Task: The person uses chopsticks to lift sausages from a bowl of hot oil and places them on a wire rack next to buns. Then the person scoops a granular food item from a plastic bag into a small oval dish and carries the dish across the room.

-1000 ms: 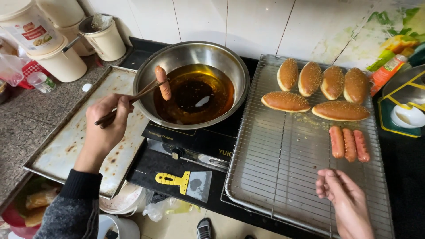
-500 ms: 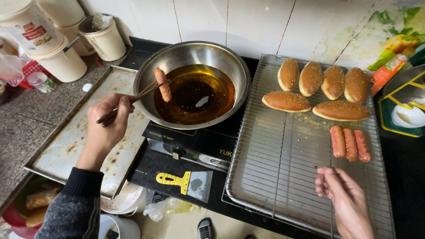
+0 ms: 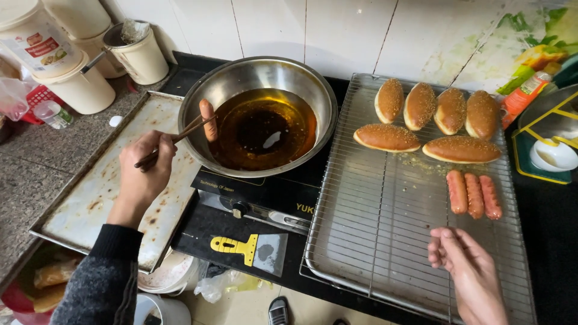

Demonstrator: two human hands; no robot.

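wooden chopsticks (image 3: 174, 139) in our left hand (image 3: 146, 170) now pinch the sausage (image 3: 208, 120) higher over the pan (image 3: 259, 78) rim; our empty, loosely curled right hand (image 3: 463, 265) rests on the rack (image 3: 385, 241).

A dark grey knitted sleeve with a black ribbed cuff is worn above the left hand (image 3: 143, 174). The right hand (image 3: 466, 274) is bare, no sleeve visible.

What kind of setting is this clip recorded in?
Probably a small food-prep kitchen or snack stall: a metal pan of frying oil on a countertop burner, a wire rack of fried buns and sausages, tiled wall.
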